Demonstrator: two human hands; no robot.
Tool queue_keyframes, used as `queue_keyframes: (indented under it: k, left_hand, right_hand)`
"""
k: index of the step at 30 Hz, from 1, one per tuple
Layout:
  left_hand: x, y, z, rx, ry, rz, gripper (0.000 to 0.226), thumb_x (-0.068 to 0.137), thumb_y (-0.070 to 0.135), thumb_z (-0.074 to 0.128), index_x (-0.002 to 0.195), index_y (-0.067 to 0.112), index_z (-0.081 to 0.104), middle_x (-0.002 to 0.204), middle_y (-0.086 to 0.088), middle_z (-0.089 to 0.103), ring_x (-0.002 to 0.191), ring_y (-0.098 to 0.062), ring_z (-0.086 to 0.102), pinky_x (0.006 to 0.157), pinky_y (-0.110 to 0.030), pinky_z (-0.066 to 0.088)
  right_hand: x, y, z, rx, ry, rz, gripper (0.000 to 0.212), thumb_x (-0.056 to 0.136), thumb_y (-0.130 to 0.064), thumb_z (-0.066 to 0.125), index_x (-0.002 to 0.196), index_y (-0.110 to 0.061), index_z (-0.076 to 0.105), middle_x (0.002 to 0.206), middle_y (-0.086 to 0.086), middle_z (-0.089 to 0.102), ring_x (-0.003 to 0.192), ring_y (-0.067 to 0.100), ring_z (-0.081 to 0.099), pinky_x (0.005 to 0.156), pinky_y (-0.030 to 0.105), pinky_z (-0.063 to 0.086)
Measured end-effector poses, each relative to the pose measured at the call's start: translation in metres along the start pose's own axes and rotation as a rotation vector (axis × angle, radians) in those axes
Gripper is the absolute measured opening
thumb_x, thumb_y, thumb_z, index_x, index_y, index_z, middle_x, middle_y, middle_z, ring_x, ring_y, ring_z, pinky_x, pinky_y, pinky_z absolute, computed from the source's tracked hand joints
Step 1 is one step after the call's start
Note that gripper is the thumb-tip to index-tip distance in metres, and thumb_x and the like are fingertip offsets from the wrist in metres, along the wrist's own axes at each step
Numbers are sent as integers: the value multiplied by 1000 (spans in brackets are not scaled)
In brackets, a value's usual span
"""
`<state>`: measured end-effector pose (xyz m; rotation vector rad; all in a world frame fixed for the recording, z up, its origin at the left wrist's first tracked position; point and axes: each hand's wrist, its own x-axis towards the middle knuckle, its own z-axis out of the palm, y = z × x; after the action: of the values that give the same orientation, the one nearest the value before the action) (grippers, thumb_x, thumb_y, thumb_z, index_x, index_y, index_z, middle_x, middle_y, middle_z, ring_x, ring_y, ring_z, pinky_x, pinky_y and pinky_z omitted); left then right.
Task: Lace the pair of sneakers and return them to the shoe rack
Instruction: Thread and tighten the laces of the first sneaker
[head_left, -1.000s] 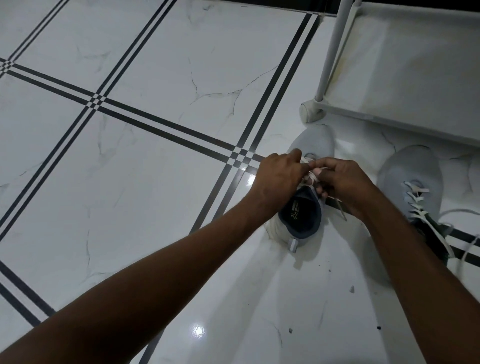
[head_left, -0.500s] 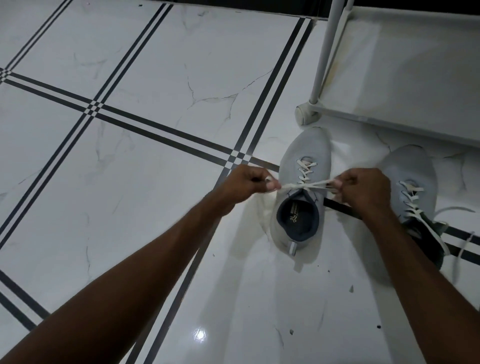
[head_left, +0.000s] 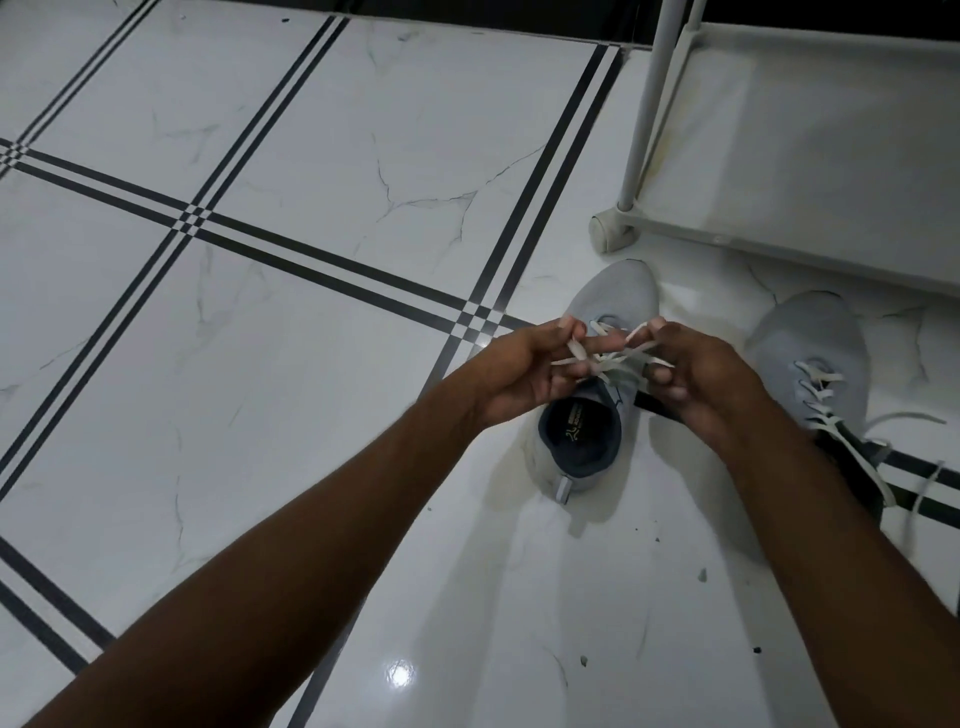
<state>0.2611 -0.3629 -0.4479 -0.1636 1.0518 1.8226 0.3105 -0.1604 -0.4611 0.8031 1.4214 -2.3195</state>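
- Floor (head_left: 311, 130): glossy white marble-look tile, dark triple stripes crossing at left and centre.
- Left hand (head_left: 524, 374): fingers curled, pinching one end of the white lace (head_left: 610, 358) between thumb and fingertips, just above the tongue of the near sneaker.
- Near sneaker (head_left: 618, 296): light grey, toe pointing away toward the rack, upright on the floor between the two forearms. A gold logo and small print on the dark insole (head_left: 576, 428); too small to read.
- Right hand (head_left: 706, 379): fingers curled, pinching the other lace end; the two ends cross between the hands, over the shoe's opening.
- Second sneaker (head_left: 815, 358): grey, to the right, laces threaded, loose ends trailing on the floor.
- Shoe rack (head_left: 644, 104): white post and bottom shelf, upper right, just beyond both toes.
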Motion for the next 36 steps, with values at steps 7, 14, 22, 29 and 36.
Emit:
queue_keyframes:
  k: [7,14,22,29,36]
  left_hand:
    - [10,-1,-3,-10,-36,-82,26,103,17,34,80,18,46,56,5,50,43,-7,39,42,-18,30]
    - [5,-18,-19,53,2,-91,30,103,14,31,79,14,49,48,8,29,37,-5,21,40,-22,14]
    - [-7,-26,-29,31,55,-130,27,100,11,35,77,16,47,48,8,30,37,-5,24,35,-18,22]
    - [-8,-18,-31,153,166,-88,23,100,15,40,83,16,54,55,5,40,45,-7,32,43,-17,28]
    - [-24,4,-34,680,670,64,36,86,31,72,117,15,62,113,-13,70,76,-15,65,66,-28,53]
  right_hand:
    - [21,7,3,458,-185,276,29,101,-22,45,75,-11,49,58,-2,43,37,3,36,30,12,29]
    - [40,13,-5,286,-98,374,32,100,-12,38,68,-14,41,42,-4,31,27,5,24,23,17,18]
    - [53,26,12,-12,153,296,28,90,-4,40,64,-12,41,38,-4,30,27,6,18,29,12,17]
    - [37,22,17,-271,242,70,23,87,-10,52,64,-8,56,58,13,55,29,10,34,35,17,29]
    - [1,27,9,-752,581,-315,37,83,-54,61,88,-20,71,86,-3,71,64,25,71,63,42,62]
